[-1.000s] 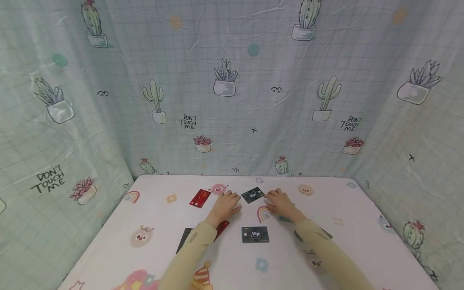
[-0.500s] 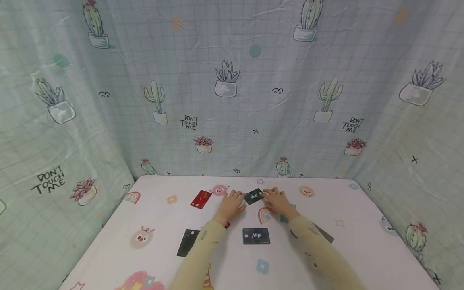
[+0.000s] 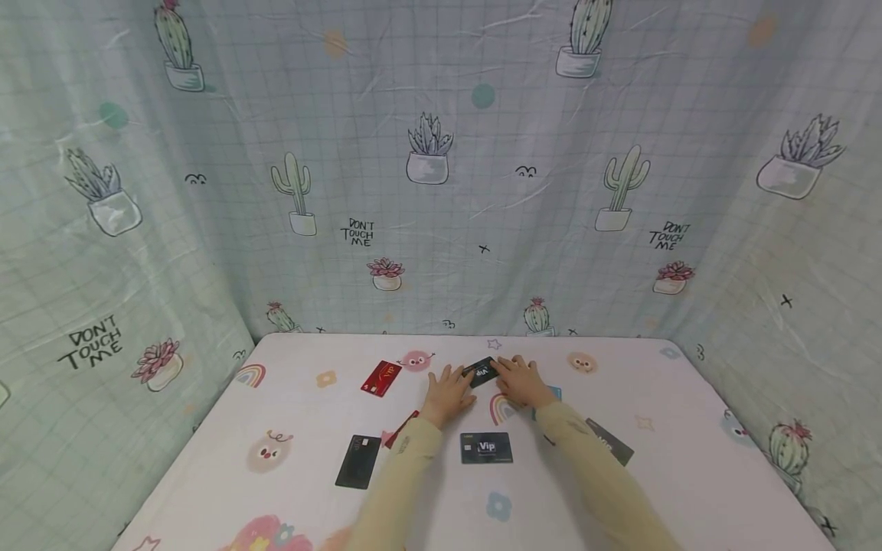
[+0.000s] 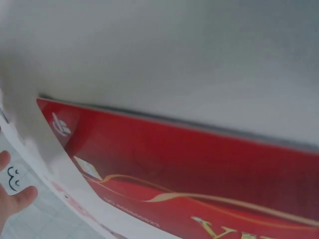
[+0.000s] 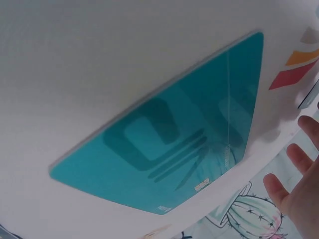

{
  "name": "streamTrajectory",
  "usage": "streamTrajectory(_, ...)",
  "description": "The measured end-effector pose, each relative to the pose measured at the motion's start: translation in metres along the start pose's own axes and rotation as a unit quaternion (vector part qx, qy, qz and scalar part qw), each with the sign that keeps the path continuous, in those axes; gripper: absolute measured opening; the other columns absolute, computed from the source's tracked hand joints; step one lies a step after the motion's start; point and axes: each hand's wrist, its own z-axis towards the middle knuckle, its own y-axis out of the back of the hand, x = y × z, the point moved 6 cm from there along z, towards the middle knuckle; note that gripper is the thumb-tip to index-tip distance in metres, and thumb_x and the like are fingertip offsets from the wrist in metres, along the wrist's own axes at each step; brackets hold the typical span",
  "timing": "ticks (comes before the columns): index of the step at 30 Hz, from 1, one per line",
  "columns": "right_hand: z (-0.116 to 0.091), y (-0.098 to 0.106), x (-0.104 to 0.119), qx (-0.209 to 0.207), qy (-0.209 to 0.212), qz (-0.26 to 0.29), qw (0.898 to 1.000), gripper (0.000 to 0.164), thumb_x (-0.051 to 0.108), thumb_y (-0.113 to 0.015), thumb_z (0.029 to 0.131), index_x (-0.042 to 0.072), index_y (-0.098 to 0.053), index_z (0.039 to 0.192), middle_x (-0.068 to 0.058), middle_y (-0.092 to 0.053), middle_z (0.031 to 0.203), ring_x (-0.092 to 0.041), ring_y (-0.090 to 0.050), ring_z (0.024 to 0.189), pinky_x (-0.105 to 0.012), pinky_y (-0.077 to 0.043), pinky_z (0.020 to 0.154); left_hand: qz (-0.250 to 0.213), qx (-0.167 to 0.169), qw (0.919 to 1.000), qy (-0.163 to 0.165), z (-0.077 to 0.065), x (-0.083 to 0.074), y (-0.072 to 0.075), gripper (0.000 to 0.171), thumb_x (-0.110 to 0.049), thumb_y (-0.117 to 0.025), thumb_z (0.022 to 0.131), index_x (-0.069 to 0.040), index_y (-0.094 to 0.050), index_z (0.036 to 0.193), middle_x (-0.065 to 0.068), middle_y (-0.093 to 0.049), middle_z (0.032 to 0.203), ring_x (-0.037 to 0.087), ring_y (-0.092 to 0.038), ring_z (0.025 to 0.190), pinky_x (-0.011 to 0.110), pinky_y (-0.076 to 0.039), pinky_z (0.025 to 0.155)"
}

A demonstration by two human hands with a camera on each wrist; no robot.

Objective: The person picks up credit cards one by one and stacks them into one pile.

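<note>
Your left hand [image 3: 446, 394] is spread and relaxed at the left edge of the far dark Vip card [image 3: 481, 373]; whether it touches the card you cannot tell. Your right hand [image 3: 522, 383] is unclenched, fingers laid over the card's right end. That card lies flat toward the far side of the worktop [image 3: 310, 413], between your hands. To the left lie a red card [image 3: 381, 379], a second red card [image 3: 402, 428] partly behind your sleeve [image 3: 406, 474], and a black card [image 3: 357, 461]. The near Vip card [image 3: 486, 448] is central; a teal card [image 5: 169, 139] and a grey card [image 3: 613, 442] lie right.
</note>
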Motion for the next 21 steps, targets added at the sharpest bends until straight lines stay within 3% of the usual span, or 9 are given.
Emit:
streamTrajectory(5,0.0018,-0.0028,-0.0004,0.003,0.004,-0.019,1.0,0.043,0.028,-0.044,0.092,0.013,-0.042,0.132,-0.008,-0.044,0.135,-0.029,-0.04,0.115,-0.051,-0.034,0.088,0.003,0.015,0.9999,0.005,-0.0008,-0.0007,-0.0034,0.051,-0.045,-0.045,0.088,-0.021,-0.042,0.133,0.003,-0.041,0.139,0.027,-0.034,0.13,0.054,-0.029,0.1)
streamTrajectory(12,0.0021,0.0006,0.0012,-0.034,0.034,-0.028,0.998,0.038,0.028,-0.051,0.089,0.012,-0.051,0.123,-0.006,-0.052,0.124,-0.026,-0.042,0.106,-0.046,-0.037,0.083,0.011,0.015,0.9998,-0.001,0.0006,-0.0011,-0.0025,0.048,-0.045,-0.045,0.088,-0.02,-0.046,0.129,0.004,-0.043,0.137,0.026,-0.035,0.129,0.054,-0.03,0.1)
streamTrajectory(17,-0.0005,0.0047,0.0023,-0.049,0.048,-0.019,0.997,0.037,0.031,-0.056,0.086,0.012,-0.055,0.119,-0.006,-0.055,0.114,-0.024,-0.042,0.098,-0.044,-0.038,0.078,0.017,0.012,0.9997,-0.014,0.001,-0.0007,0.0025,0.044,-0.044,-0.049,0.087,-0.02,-0.051,0.124,0.003,-0.048,0.133,0.025,-0.038,0.126,0.053,-0.032,0.099)
streamTrajectory(21,-0.0035,0.0059,0.0032,-0.049,0.054,-0.008,0.997,0.041,0.032,-0.056,0.086,0.01,-0.053,0.121,-0.008,-0.053,0.115,-0.025,-0.042,0.1,-0.046,-0.038,0.08,0.017,0.019,0.9993,-0.026,0.0002,0.0009,0.0018,0.042,-0.042,-0.05,0.087,-0.022,-0.051,0.124,0.002,-0.047,0.133,0.024,-0.039,0.126,0.053,-0.032,0.099)
